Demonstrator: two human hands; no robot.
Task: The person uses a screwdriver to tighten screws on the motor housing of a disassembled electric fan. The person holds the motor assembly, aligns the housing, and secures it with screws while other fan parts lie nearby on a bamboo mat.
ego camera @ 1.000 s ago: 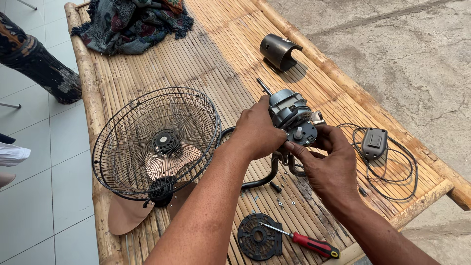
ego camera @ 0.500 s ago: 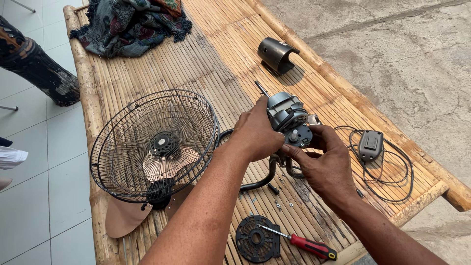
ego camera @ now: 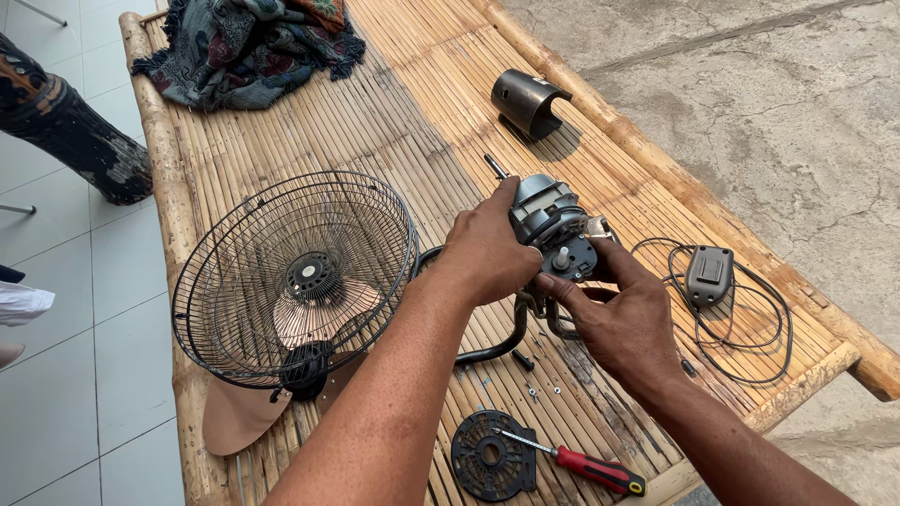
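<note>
Inspector: State of the hands?

Worker: My left hand is clamped over the fan motor, mid-bench; my right hand pinches its rear gearbox.

Inspector: Risks?

Worker: Loose screws near me could, I judge, slip between the bamboo bench slats.

Inspector: Containers?

Worker: Only the wire fan guard, left, cupping the blade.
</note>
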